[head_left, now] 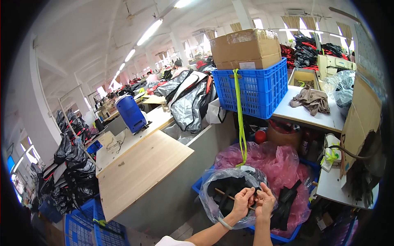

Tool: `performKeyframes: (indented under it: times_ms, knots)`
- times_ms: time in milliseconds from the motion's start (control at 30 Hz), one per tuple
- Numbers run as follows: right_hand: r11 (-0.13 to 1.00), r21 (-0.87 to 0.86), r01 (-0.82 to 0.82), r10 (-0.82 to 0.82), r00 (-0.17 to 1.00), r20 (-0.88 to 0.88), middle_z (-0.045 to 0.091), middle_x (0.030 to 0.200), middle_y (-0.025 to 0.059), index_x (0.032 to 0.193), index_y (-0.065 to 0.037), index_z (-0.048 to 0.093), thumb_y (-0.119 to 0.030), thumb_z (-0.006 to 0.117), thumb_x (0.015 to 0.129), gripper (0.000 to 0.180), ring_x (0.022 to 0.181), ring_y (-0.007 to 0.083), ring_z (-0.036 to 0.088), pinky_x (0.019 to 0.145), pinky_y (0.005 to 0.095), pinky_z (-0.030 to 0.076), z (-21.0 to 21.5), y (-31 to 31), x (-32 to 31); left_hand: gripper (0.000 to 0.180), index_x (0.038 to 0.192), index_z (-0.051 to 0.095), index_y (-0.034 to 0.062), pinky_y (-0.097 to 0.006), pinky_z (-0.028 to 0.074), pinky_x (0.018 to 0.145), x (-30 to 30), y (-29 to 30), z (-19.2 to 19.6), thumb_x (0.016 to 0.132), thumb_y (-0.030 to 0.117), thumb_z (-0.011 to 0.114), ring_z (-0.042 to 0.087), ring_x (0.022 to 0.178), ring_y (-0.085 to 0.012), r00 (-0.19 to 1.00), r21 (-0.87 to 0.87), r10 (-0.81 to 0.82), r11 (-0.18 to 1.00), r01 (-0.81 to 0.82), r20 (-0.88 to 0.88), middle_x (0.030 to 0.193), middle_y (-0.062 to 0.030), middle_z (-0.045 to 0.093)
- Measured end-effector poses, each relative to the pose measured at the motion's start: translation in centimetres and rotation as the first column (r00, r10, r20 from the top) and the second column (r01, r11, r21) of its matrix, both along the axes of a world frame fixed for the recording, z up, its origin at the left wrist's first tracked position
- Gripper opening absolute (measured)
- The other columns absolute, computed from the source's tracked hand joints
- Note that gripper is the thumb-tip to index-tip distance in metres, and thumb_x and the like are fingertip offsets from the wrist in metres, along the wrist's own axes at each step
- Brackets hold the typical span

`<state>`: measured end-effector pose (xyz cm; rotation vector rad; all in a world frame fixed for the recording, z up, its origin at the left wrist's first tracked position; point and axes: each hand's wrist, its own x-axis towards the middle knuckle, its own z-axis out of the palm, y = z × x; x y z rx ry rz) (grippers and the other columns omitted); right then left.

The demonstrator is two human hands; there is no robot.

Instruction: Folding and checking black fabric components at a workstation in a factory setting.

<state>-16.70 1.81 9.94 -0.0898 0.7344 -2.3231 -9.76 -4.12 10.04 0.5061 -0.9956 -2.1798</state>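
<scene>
My left hand (243, 201) and my right hand (265, 201) are close together over a clear plastic bag (208, 180). Both have their fingers pinched, with a small black piece (257, 191) showing between the fingertips; its kind is too small to make out. A thin wooden stick (223, 194) slants across the bag's mouth and passes by my left hand. Whether that hand grips it I cannot tell. Black material (238, 183) fills the bag. Pink plastic film (283, 162) lies behind and to the right, with black strips (287, 201) on it.
A blue crate (251, 92) bearing a cardboard box (242, 49) stands above, with a yellow-green strap (240, 123) hanging down. A wooden board (143, 172) on a table is at left. Blue crates (94, 223) stand lower left. A white table (283, 106) holds a brown cloth (310, 101).
</scene>
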Motion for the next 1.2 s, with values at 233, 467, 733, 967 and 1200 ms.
performKeyframes:
  times_ms: [233,467,733,967,1200]
  knots:
    - [0.960,0.198,0.199,-0.181,0.977,-0.109,0.063,0.085,0.0079,0.111,0.008,0.058,0.009,0.062,0.073,0.038,0.058,0.0102,0.056,0.049,0.0190,0.044,-0.3,-0.2,1.6,0.015,0.078,0.056,0.0084,-0.017,0.031,0.045,-0.3,0.6,0.6,0.090,0.017,0.058,0.043,0.051,-0.0020,0.992,-0.129,0.111,0.986,-0.103,0.053,0.060,0.0040,0.051]
    - [0.927,-0.337,-0.167,0.214,0.971,0.105,0.056,0.064,0.0038,0.116,0.007,0.053,0.005,0.054,0.081,0.035,0.040,0.0041,0.040,0.036,0.0172,0.031,-2.2,0.8,0.5,0.022,0.075,0.052,0.0102,-0.017,0.031,0.046,0.6,0.2,0.2,0.093,0.022,0.054,0.040,0.051,-0.0019,0.995,-0.116,-0.023,0.993,0.034,0.098,0.060,0.0054,0.047]
    - [0.957,-0.131,-0.257,0.241,0.962,-0.130,0.058,0.082,0.0040,0.119,0.005,0.052,0.010,0.060,0.073,0.046,0.049,0.0080,0.048,0.041,0.0208,0.038,2.3,1.5,0.7,0.022,0.073,0.052,0.0110,-0.017,0.030,0.045,1.6,-0.9,1.3,0.091,0.023,0.058,0.040,0.050,-0.0010,0.998,-0.087,-0.034,0.995,0.039,0.059,0.059,0.0059,0.045]
    - [0.967,0.065,-0.245,0.252,0.898,-0.360,0.058,0.070,0.0035,0.113,0.006,0.056,0.011,0.062,0.071,0.043,0.038,0.0045,0.041,0.034,0.0198,0.033,2.2,1.8,1.4,0.021,0.075,0.051,0.0108,-0.016,0.030,0.044,2.4,-0.9,1.6,0.090,0.022,0.059,0.040,0.048,-0.0016,0.999,-0.090,-0.033,0.995,0.031,-0.018,0.058,0.0056,0.046]
    - [0.880,-0.174,-0.442,0.406,0.890,-0.208,0.056,0.061,0.0044,0.107,0.005,0.059,0.007,0.058,0.078,0.030,0.034,0.0037,0.036,0.033,0.0189,0.032,3.0,0.5,1.0,0.020,0.081,0.052,0.0078,-0.017,0.034,0.045,4.1,-2.4,3.3,0.090,0.023,0.059,0.046,0.052,-0.0029,0.982,-0.213,-0.187,0.961,0.176,-0.032,0.063,0.0038,0.049]
